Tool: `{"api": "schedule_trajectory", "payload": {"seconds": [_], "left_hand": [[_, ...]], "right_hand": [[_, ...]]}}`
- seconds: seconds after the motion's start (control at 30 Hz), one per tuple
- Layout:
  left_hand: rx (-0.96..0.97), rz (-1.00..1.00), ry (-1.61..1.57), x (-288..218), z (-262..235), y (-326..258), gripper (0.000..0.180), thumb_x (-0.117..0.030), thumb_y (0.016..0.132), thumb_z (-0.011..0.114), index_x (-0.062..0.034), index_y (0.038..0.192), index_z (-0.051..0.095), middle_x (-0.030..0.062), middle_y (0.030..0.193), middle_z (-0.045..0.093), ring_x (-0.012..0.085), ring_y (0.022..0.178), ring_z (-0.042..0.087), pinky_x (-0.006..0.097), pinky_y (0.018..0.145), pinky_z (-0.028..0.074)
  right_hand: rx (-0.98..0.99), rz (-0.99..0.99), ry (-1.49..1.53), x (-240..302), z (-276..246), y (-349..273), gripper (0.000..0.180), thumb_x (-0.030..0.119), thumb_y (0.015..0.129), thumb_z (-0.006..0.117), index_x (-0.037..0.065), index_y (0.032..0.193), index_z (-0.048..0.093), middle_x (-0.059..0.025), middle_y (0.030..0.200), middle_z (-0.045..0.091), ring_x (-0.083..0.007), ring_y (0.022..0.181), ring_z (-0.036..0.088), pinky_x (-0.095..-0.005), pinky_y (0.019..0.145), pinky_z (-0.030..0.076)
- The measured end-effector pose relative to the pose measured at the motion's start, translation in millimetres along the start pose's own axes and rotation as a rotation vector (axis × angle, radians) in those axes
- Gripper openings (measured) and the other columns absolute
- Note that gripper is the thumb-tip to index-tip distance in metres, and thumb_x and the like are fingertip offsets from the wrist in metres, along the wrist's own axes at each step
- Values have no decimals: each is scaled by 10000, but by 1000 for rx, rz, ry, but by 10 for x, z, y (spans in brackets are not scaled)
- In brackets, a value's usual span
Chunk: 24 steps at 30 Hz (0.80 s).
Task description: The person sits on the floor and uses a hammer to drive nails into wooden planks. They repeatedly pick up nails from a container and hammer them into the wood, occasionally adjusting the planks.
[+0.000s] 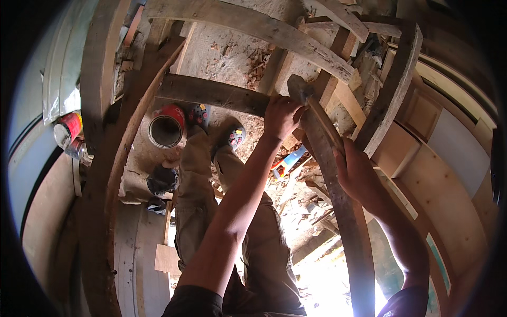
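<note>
My right hand (356,171) grips the wooden handle of a hammer (325,121). The hammer's metal head rests against or just over the far end of a long wooden beam (338,211), which runs down toward me. Close to the head, my left hand (282,117) is closed, thumb and fingers pinched together. Whatever sits between those fingers is too small or hidden to name. That hand lies where a dark crosspiece (211,94) meets the long beam.
More timber surrounds me: a thick beam (119,185) at left and a curved-looking one (253,29) across the far side. A red can (168,126) stands near my feet. A blue-and-orange object (289,161) lies among wood scraps. Wooden cabinet panels (438,185) line the right.
</note>
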State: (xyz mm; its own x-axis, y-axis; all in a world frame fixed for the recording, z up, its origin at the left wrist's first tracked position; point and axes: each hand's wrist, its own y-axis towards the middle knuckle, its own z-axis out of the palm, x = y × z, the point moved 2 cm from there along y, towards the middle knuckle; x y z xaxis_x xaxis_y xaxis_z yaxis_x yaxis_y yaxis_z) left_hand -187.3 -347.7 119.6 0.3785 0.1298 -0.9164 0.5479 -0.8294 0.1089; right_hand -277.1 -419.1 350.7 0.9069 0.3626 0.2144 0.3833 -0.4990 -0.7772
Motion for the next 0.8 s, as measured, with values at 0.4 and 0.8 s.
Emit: {"api": "schedule_trajectory", "payload": {"seconds": [0.4,0.8], "left_hand": [[-60,1,-3,6,30,-9,124,-182,765,809,-164,845,716,18,706,661,222,693,613,385,759,468],[56,-57,14,-4,11,-16,82,-233,812,772,-170,855,743,58,770,699,239,785,657,385,839,461]], "right_hand": [[-61,15,-124,-37,3,16,226,240,1024,472,14,1029,486,-252,739,619,-466,706,643,-558,632,494],[-86,30,-113,-44,-88,101,259,272,1037,457,20,1081,501,-260,784,639,-489,759,636,-570,684,490]]}}
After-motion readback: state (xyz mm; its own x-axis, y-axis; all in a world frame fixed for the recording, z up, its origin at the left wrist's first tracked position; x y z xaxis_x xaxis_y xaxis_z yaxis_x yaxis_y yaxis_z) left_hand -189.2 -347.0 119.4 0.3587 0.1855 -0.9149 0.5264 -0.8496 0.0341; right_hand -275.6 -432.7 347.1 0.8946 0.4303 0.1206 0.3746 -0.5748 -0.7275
